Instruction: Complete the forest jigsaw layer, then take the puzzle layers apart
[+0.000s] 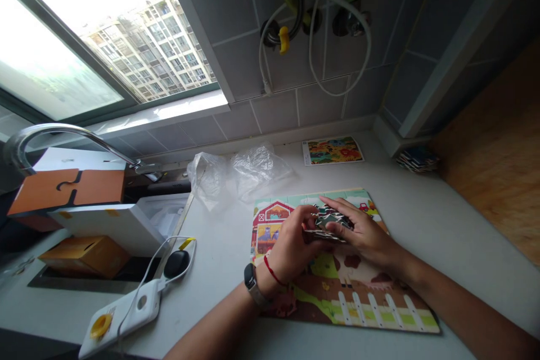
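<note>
A farm-picture jigsaw puzzle (324, 309) lies flat on the white counter, with a red barn, a cow and a white fence on it. Above its middle, a stack of puzzle pieces (331, 217), dark green with white edges, is held between both hands. My left hand (295, 233) grips the stack from the left, fingers curled round its side. On the right, my right hand (358, 230) presses against the stack with thumb and fingers. The palms and part of the stack hide the puzzle's centre.
Crumpled clear plastic bags (257, 171) lie behind the puzzle, beside a small picture card (333, 151). Another stack of pieces (417, 159) sits at the back right corner. A power strip (122, 320), boxes (84, 256) and a faucet (84, 132) are on the left.
</note>
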{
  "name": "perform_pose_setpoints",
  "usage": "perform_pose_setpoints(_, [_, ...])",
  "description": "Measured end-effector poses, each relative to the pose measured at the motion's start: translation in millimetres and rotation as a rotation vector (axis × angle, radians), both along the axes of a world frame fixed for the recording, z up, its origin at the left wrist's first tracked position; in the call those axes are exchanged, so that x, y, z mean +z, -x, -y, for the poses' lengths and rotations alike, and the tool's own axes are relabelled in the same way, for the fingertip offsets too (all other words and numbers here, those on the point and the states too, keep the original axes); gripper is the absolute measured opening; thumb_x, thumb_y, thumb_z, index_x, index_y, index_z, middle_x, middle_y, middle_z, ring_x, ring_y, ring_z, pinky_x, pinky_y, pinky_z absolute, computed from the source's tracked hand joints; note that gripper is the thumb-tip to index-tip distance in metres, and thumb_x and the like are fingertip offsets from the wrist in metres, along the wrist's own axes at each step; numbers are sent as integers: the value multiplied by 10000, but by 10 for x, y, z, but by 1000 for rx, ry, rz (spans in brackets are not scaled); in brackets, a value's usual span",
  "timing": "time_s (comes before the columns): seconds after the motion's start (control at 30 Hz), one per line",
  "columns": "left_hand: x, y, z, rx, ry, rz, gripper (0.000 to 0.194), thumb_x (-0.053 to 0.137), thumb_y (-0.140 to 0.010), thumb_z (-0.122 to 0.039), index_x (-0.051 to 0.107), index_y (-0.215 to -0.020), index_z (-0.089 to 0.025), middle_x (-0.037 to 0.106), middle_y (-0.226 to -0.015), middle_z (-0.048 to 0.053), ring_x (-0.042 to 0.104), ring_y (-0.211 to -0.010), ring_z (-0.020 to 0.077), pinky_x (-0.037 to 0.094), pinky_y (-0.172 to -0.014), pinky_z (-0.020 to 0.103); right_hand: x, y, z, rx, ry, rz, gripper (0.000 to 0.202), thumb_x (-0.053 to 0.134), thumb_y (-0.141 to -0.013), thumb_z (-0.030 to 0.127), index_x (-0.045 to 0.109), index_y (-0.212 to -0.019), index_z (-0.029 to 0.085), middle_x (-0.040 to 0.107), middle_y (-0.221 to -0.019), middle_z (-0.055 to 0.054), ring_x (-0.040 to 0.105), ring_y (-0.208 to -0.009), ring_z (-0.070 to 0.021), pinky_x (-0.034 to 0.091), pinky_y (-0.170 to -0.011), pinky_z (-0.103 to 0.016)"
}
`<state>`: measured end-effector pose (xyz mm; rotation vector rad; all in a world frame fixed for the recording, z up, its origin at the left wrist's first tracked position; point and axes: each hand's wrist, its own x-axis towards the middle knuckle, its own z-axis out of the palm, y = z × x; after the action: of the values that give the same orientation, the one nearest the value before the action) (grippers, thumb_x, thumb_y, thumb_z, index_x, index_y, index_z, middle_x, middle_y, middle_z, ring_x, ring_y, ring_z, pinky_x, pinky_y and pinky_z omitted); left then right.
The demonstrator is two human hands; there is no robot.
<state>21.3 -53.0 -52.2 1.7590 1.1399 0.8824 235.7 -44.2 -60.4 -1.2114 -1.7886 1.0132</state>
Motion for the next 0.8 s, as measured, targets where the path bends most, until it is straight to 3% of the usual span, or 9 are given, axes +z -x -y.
perform_pose_setpoints(0.17, [30, 8, 38, 65, -134, -128, 724, 865, -735, -137, 510, -1354, -255, 557, -1251, 56, 604, -1035, 211, 572, -931, 382, 56, 12, 20, 90, -46, -12, 589, 554, -1021, 631, 638, -1478, 268, 679, -1356, -124, 661, -1251, -305, 523, -1124, -466])
perform_pose_setpoints(0.3, [60, 32, 35, 116, -168, -246, 807, 848, -752, -194, 438, -1445, -239, 508, -1449, 123, 555, -1308, 311, 503, -1115, 503, 90, 8, 59, 132, -26, -35, 642, 555, -990, 695, 644, -1465, 272, 673, -1350, -122, 685, -1202, -315, 572, -1057, -453])
perform_pose_setpoints(0.4, [29, 39, 20, 43, -157, -309, 790, 857, -760, -258, 453, -1438, -222, 609, -1373, 128, 577, -1308, 350, 473, -1134, 562, 99, 14, 87, 154, -18, -37, 791, 640, -895, 772, 595, -1507, 273, 661, -1373, -127, 684, -1219, -342, 587, -1040, -471])
perform_pose_setpoints(0.47, [-5, 41, 15, -1, -176, -332, 763, 840, -789, -296, 452, -1441, -207, 616, -1398, 151, 527, -1395, 388, 434, -1168, 598, 95, 34, 100, 139, -56, 18, 864, 764, -813, 743, 580, -1509, 265, 658, -1398, -135, 663, -1273, -359, 557, -1091, -486])
perform_pose_setpoints(0.6, [-59, 42, 14, -76, -218, -370, 797, 752, -854, -295, 345, -1528, -175, 524, -1541, 208, 304, -1588, 412, 292, -1261, 665, 76, 86, 117, 63, -108, 106, 661, 800, -865, 586, 620, -1419, 273, 705, -1340, -116, 682, -1257, -331, 551, -1099, -471])
perform_pose_setpoints(0.67, [-81, 40, 13, -124, -213, -349, 837, 723, -847, -241, 286, -1559, -180, 509, -1564, 210, 366, -1564, 388, 287, -1272, 664, 69, 99, 124, 33, -120, 106, 622, 809, -867, 544, 617, -1399, 286, 719, -1308, -100, 701, -1214, -319, 559, -1085, -472])
perform_pose_setpoints(0.8, [-124, 39, 10, -190, -209, -231, 916, 682, -816, -144, 208, -1599, -193, 493, -1583, 208, 477, -1493, 343, 401, -1240, 604, 59, 96, 133, -3, -162, 106, 660, 845, -839, 477, 579, -1419, 305, 699, -1322, -93, 690, -1219, -320, 556, -1080, -483])
